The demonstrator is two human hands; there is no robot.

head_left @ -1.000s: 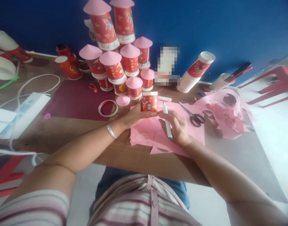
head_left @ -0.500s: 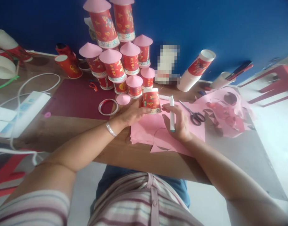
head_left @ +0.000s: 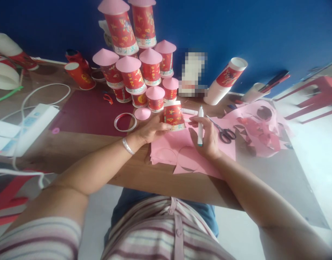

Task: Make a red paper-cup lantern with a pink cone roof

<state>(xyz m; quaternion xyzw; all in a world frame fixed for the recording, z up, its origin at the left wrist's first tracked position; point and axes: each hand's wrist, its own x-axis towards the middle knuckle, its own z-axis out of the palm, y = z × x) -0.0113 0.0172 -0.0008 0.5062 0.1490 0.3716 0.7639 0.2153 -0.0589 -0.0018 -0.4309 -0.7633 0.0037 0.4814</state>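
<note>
My left hand (head_left: 154, 129) is closed on a red paper cup (head_left: 173, 115) with gold markings and a pale, patterned rim band. The band faces me, just above the pink paper (head_left: 166, 153). Upright in my right hand (head_left: 209, 139) is a white marker pen (head_left: 200, 128) with a green lower end. Part of that hand's grip is hidden behind the pen. A second white marker (head_left: 189, 111) lies just beyond the cup. Behind my left hand are a small pink paper cone (head_left: 142, 114) and a roll of tape (head_left: 125, 122).
Red cups with pink cone roofs (head_left: 129, 74) are stacked at the back. Scissors (head_left: 227, 135) and pink paper scraps (head_left: 263, 133) lie to the right. Stacked white cups (head_left: 220, 90) lean near the blue wall. A white power strip (head_left: 30, 128) with cables sits at left.
The marker in my right hand has shifted slightly up and right. The cup in my left hand has tilted a little, showing its side more. The surroundings have stayed in place.
</note>
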